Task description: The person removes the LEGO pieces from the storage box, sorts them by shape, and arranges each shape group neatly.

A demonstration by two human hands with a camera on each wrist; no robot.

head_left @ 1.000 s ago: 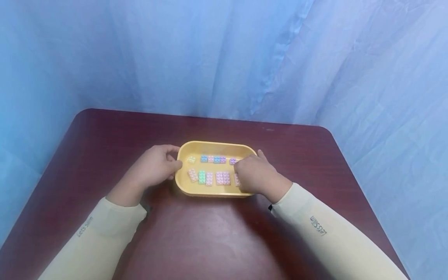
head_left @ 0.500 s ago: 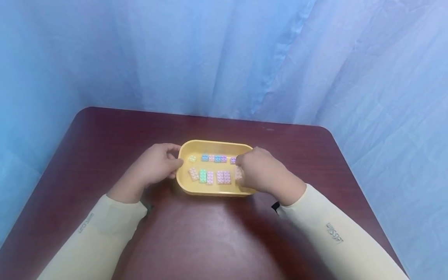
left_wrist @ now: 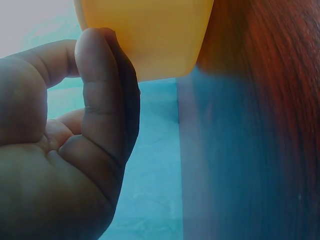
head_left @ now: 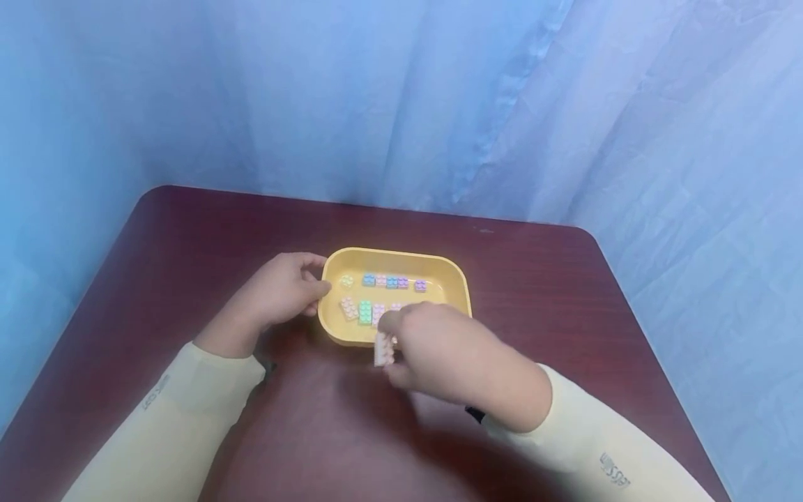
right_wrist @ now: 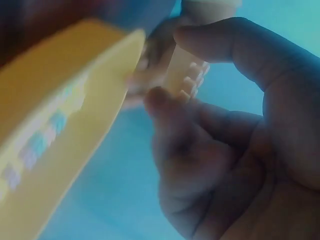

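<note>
While the right hand [head_left: 454,359] pinches a pale pink studded plastic brick [head_left: 383,348] just outside the near rim of the yellow oblong plastic tray [head_left: 461,289], the left hand [head_left: 282,293] curls round the tray's left end. One brick out; by my judgement several pastel bricks [head_left: 384,282] remain inside, on the dark red wooden table [head_left: 188,237].
</note>
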